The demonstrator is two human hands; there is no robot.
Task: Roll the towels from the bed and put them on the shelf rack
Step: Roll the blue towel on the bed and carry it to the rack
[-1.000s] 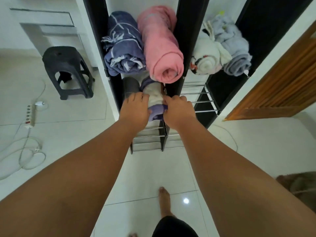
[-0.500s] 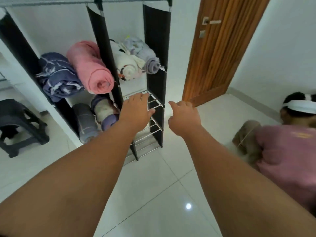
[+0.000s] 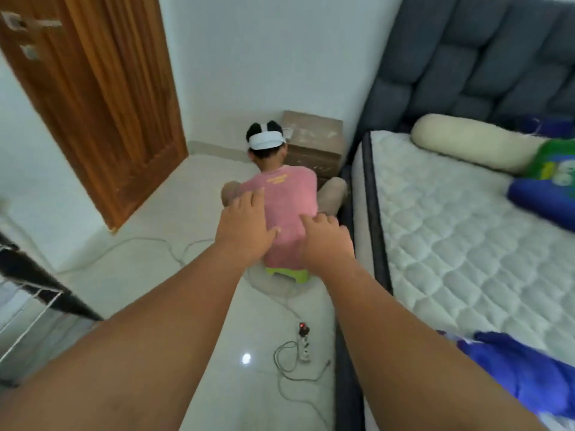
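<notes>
My left hand (image 3: pixel 244 227) and my right hand (image 3: pixel 325 244) are stretched out in front of me over the floor, both empty with fingers loosely apart. The bed (image 3: pixel 451 231) with its quilted white mattress fills the right side. A blue towel (image 3: pixel 529 371) lies crumpled at the mattress's near edge, to the right of my right forearm. Another blue cloth (image 3: pixel 541 202) lies farther back at the right edge, beside a green printed cloth (image 3: pixel 557 163). Only a corner of the shelf rack (image 3: pixel 34 293), a black panel with wire rods, shows at the lower left.
A person in a pink shirt (image 3: pixel 281 206) sits on a green stool (image 3: pixel 287 273) on the floor straight ahead, beside the bed. A power strip (image 3: pixel 304 342) with tangled cables lies on the white tiles. A wooden door (image 3: pixel 93 98) is at left, a bolster (image 3: pixel 473 143) on the bed.
The view has swung right from the shelf rack toward the bed. My hands let go of the rolled towel on the lower shelf and are now empty, held out ahead.
</notes>
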